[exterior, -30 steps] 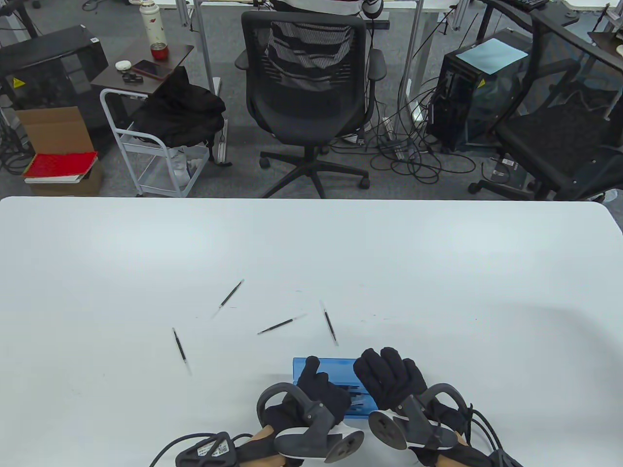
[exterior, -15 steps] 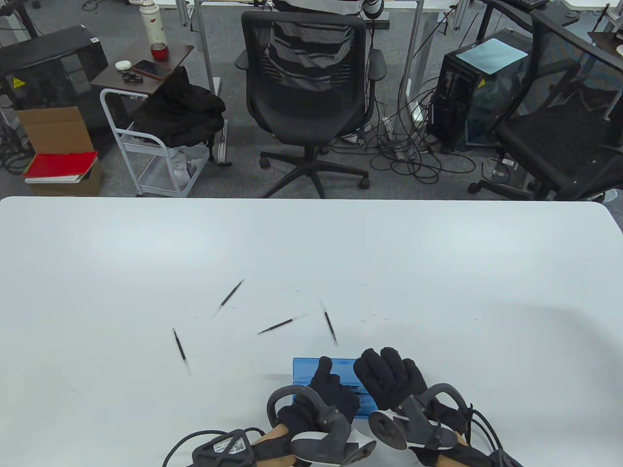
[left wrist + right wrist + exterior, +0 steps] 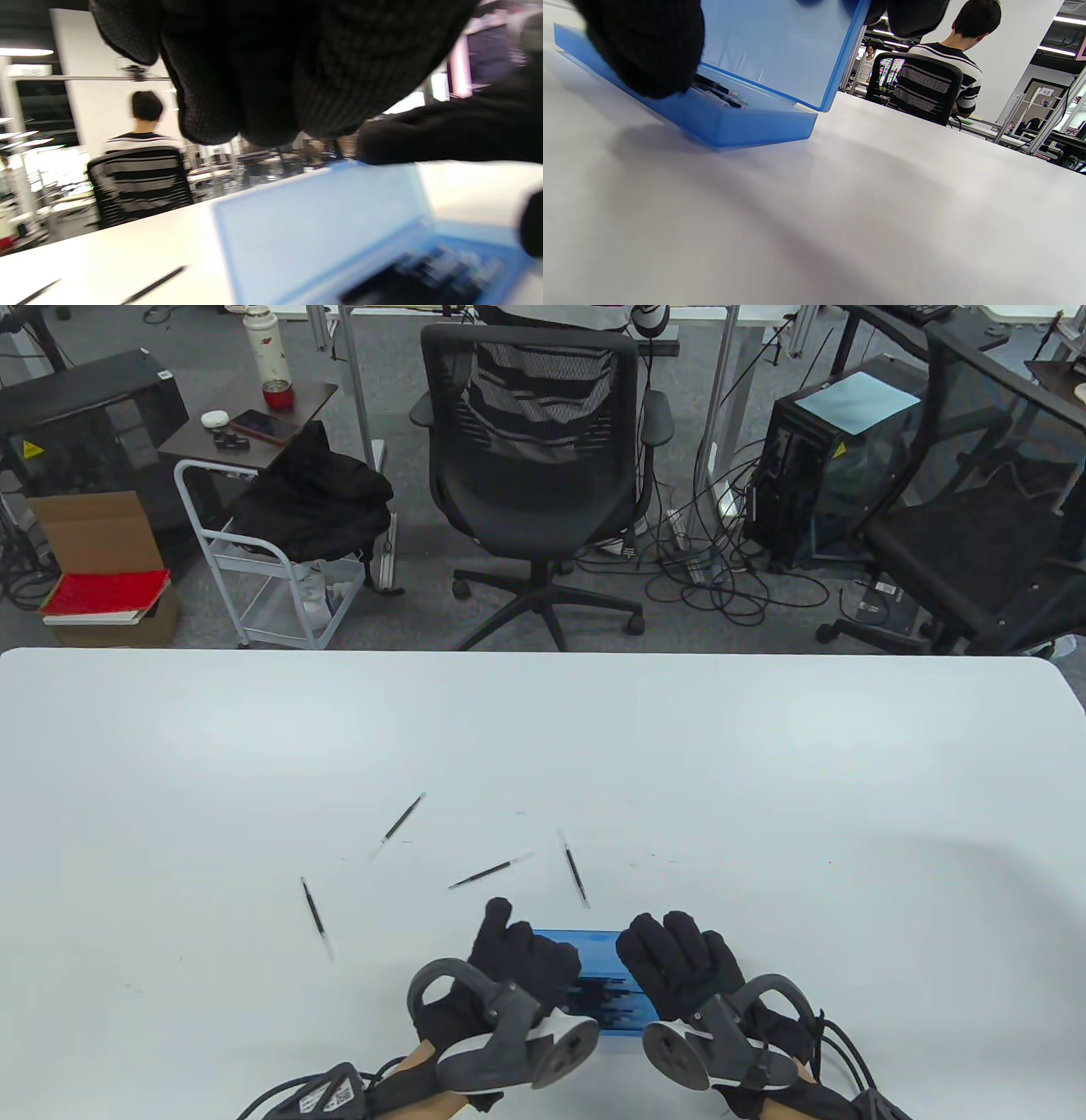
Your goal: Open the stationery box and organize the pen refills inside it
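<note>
Stationery box [image 3: 607,984]: translucent blue, lying on the white worktop [image 3: 764,780] at its near edge, between the two hands. Lid [image 3: 780,46] raised and tilted back on its hinge; dark pen refills [image 3: 719,91] visible inside the tray.

Right hand [image 3: 679,963]: black sensor glove, tracker on the back. Fingers curled over the right end of the raised lid, holding it; a fingertip [image 3: 645,46] lies against the box's near side in the right wrist view.

Left hand [image 3: 517,954]: black glove, tracker on the back. Positioned at the box's left end, fingers loosely bent, thumb pointing away from the person. Left wrist view is blurred; whether the fingers touch the box cannot be told, and nothing shows in its grasp.

Loose pen refills on the worktop, four, all apart from one another, beyond and left of the box:
- one [image 3: 575,869] just beyond the box's far edge;
- one [image 3: 485,872] left of it;
- one [image 3: 402,819] farther out;
- one [image 3: 313,906] farthest left.

Background: black office chair [image 3: 534,441] past the worktop's far edge; a seated person in a striped top [image 3: 961,59] behind it.
</note>
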### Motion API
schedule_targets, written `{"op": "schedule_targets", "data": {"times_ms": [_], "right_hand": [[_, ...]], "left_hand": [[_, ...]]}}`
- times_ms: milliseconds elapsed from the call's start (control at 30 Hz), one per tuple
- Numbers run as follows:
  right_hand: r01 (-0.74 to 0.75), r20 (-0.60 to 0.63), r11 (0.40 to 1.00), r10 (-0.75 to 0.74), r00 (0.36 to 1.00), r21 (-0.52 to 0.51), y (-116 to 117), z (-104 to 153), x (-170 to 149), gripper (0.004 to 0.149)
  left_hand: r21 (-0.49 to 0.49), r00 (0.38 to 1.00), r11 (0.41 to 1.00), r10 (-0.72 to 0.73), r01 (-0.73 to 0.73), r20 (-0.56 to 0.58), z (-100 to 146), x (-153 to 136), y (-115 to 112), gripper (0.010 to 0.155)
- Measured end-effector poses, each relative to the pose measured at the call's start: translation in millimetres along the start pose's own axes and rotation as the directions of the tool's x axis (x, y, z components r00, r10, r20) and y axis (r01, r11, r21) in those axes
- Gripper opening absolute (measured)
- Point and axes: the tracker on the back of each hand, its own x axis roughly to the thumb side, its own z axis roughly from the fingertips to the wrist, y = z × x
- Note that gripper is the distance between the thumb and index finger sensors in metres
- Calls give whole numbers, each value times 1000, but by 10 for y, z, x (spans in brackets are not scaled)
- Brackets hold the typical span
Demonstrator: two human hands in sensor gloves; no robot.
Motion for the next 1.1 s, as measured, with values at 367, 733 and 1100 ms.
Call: {"op": "schedule_targets", "data": {"times_ms": [367,733,1100], "right_hand": [[-1,0,1000,1,1000,0,-1,1,2,107],[1,0,1000,-1,1000,0,0,1,3,107],[6,1,1000,-6,1000,5,4,0,3,107]], "left_hand": [[-173,809,981,-28,-91,-586,36,-1203,-341,50],[-312,598,919,-113,-241,-794,93,-1828,-894,53],[-393,561,893,-213,-220,-800,-2,-1838,-1132,53]]}}
